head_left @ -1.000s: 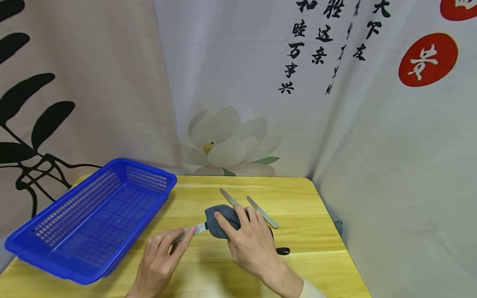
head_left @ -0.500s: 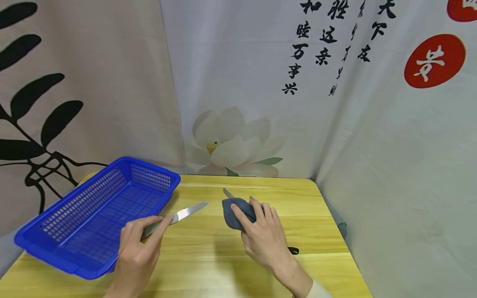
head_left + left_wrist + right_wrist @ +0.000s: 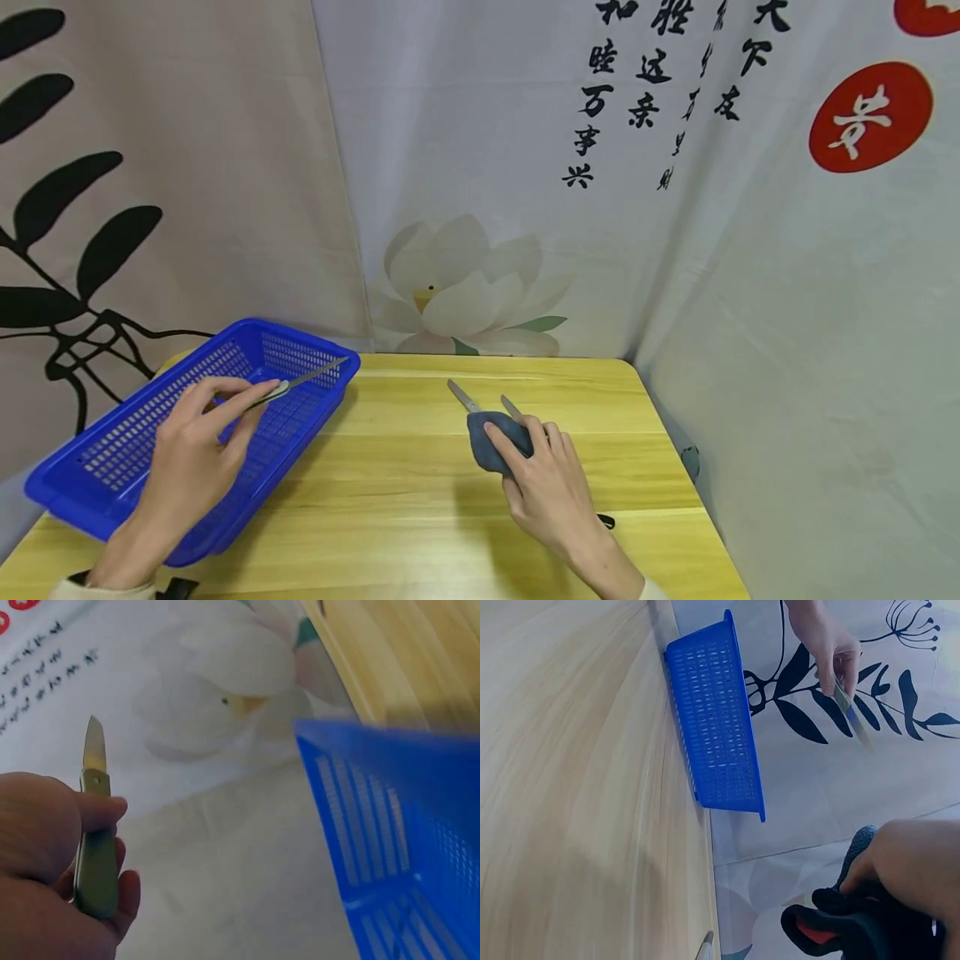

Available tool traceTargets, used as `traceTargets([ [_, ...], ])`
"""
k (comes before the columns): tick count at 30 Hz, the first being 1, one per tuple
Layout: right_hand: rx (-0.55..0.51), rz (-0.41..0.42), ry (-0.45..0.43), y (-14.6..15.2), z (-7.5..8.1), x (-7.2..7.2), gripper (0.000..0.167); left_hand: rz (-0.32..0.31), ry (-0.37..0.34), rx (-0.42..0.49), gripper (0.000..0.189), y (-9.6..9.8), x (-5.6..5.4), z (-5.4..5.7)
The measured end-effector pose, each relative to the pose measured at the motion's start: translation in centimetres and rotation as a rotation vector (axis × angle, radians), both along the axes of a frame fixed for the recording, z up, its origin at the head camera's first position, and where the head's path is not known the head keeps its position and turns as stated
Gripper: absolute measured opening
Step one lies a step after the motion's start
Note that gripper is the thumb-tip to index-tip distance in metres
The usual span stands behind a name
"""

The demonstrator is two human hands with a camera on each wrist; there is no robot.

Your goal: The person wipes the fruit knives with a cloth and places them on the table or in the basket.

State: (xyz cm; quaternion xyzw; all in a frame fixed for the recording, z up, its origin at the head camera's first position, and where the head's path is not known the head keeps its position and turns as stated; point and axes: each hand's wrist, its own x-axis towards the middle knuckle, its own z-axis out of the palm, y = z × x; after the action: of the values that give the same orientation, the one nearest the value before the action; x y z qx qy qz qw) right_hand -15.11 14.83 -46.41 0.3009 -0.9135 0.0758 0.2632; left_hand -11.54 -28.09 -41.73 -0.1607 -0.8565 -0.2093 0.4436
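My left hand (image 3: 198, 454) is raised over the blue basket and pinches a small knife (image 3: 277, 392) by its green handle. The knife's bare blade points up and away in the left wrist view, where the thumb presses along the handle (image 3: 97, 877). On the right, my right hand (image 3: 551, 492) grips a bunched grey-blue cloth (image 3: 495, 442) just above the table. Beyond the cloth lie two more knives; the blade of one (image 3: 461, 395) and the tip of the other (image 3: 512, 407) show, their handles hidden behind the cloth and hand.
The blue plastic basket (image 3: 45, 492) with mesh sides stands on the left of the wooden table (image 3: 390, 517). A black loop (image 3: 607, 522) shows beside my right wrist. Printed fabric (image 3: 465, 125) hangs behind the table's far edge.
My left hand has drawn the knife away from the cloth and carried it left and up over the basket. The right hand, still holding the cloth, has shifted slightly right.
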Motion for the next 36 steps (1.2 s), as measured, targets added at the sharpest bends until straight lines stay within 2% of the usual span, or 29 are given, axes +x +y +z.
traceTargets([
  [2,0.003,-0.003,0.001,0.3,-0.2,0.0,0.072,-0.002,-0.041,-0.008,0.033,-1.1,-0.6,0.1],
  [4,0.006,-0.009,0.0,0.5,-0.3,0.0,0.071,0.009,-0.087,-0.011,0.017,-2.2,-1.3,0.0],
  [5,0.008,-0.012,-0.002,0.6,-0.4,0.0,0.071,0.013,-0.112,-0.013,0.022,-2.8,-1.7,0.0],
  [7,0.011,-0.019,-0.004,0.7,-0.5,0.0,0.071,0.029,-0.174,-0.018,0.046,-3.9,-2.5,-0.1],
  [12,0.015,-0.03,-0.001,1.0,-0.8,0.1,0.071,0.065,-0.335,-0.05,0.037,-6.7,-4.4,-0.5],
  [19,0.024,-0.039,0.0,1.3,-1.2,0.2,0.071,0.043,-0.554,-0.034,0.03,-9.4,-7.0,-1.2],
  [21,0.027,-0.043,0.0,1.4,-1.3,0.2,0.071,0.036,-0.595,-0.038,0.03,-9.9,-7.6,-1.4],
  [29,0.035,-0.054,-0.01,1.6,-1.6,0.1,0.072,0.039,-0.666,-0.05,0.047,-10.5,-8.9,-2.0],
  [32,0.032,-0.063,-0.026,1.8,-1.7,0.1,0.072,0.043,-0.694,-0.057,0.06,-9.9,-9.0,-1.9],
  [36,0.018,-0.073,-0.043,2.2,-1.9,0.1,0.073,0.051,-0.713,-0.098,0.078,-8.3,-8.9,-1.6],
])
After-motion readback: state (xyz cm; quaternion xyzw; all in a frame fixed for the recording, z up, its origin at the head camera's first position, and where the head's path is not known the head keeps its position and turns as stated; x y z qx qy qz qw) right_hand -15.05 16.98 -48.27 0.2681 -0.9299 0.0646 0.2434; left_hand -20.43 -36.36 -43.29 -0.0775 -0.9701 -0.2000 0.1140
